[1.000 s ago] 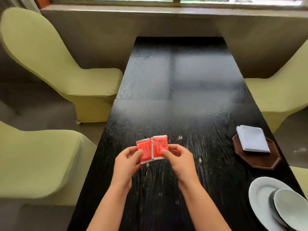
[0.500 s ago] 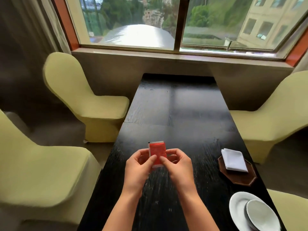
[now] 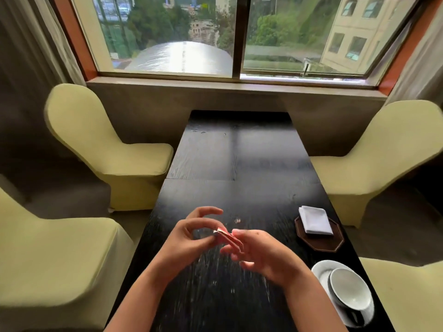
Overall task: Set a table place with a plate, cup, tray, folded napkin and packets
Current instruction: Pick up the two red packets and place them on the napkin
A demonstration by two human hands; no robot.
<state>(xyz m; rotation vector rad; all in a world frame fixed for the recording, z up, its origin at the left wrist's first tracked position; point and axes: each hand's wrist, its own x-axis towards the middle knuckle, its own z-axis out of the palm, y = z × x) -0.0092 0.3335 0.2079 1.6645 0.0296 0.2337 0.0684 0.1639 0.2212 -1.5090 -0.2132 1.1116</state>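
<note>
Grip: left hand [image 3: 189, 238] pinches the near-left end of the thin red foil packets [image 3: 229, 238]; right hand [image 3: 261, 252] has fingers curled under their other end.

Location: lower centre of frame, held above the black wood-grain desk [image 3: 239, 164].

Orientation: long axis runs upper left to lower right, seen nearly edge-on.

Step, judged: handling packets; next, lay them flat near the white folded napkin [image 3: 315, 220] on the brown octagonal tray [image 3: 335, 243], lower right.

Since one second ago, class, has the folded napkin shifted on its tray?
No. The folded napkin lies on the tray as before; only the camera view tilted.
</note>
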